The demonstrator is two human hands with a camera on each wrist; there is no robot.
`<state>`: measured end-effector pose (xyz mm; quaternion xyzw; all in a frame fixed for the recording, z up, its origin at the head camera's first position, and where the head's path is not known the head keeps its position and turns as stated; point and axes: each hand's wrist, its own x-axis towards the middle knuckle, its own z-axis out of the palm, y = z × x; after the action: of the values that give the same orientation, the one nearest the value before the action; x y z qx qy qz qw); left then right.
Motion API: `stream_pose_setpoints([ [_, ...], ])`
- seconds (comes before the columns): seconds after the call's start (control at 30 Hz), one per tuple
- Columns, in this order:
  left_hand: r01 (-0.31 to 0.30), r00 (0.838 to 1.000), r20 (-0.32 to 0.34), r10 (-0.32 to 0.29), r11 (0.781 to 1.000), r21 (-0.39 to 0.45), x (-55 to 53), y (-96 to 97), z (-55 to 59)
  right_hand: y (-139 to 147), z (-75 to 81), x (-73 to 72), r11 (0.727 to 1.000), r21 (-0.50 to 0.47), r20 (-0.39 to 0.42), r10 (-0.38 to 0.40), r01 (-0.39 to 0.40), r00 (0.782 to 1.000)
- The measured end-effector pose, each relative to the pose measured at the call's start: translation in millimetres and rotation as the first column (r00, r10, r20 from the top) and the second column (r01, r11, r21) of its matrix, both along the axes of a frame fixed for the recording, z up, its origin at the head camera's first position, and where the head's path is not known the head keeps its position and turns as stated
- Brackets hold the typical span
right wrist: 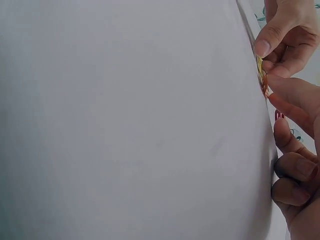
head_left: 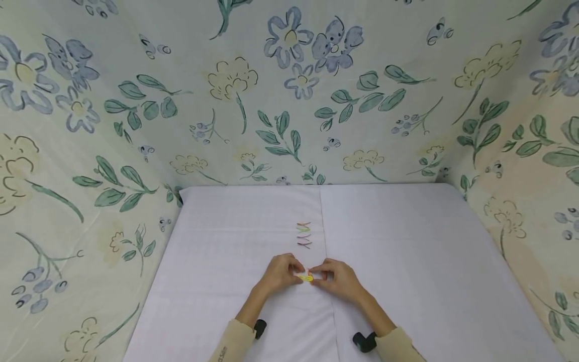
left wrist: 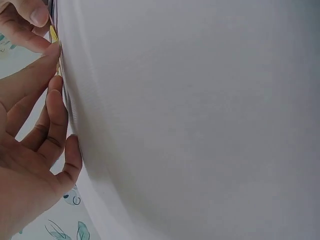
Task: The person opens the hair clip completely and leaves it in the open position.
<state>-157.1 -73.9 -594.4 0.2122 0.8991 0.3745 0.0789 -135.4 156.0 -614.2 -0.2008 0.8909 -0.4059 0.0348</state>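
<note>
Near the middle of the white-covered table, both hands meet over two small bent-wire pieces that look like paper clips. My left hand [head_left: 281, 273] pinches the yellow paper clip [head_left: 305, 277] between thumb and finger. From the other side my right hand [head_left: 338, 280] pinches the orange paper clip [right wrist: 265, 86], which overlaps the yellow one. Fingertips hide parts of both. Beyond the hands lies a short column of thin coloured V-shaped pieces, among them a green one [head_left: 303, 230] and a dark one [head_left: 305, 245] nearest the hands.
The white cloth [head_left: 407, 251] has a crease running front to back, just right of the column. Flower-printed fabric [head_left: 280, 120] hangs behind the table and at both sides. Dark devices [head_left: 364, 342] sit at both wrists, by the beige sleeves.
</note>
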Motion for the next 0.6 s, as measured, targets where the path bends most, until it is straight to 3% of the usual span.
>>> stream_pose_setpoints([
  [0.37, 0.014, 0.999, -0.029, -0.014, 1.000, -0.009, 0.2, -2.3, -1.6, -3.2, 0.9, 0.3, 1.000, -0.006, 0.008, 0.013, -0.013, 1.000],
  [0.6, 0.035, 0.999, -0.013, -0.035, 0.999, -0.011, -0.8, -2.1, 0.2, -5.5, 3.2, 0.8, 1.000, -0.013, 0.044, 0.022, -0.021, 0.999],
])
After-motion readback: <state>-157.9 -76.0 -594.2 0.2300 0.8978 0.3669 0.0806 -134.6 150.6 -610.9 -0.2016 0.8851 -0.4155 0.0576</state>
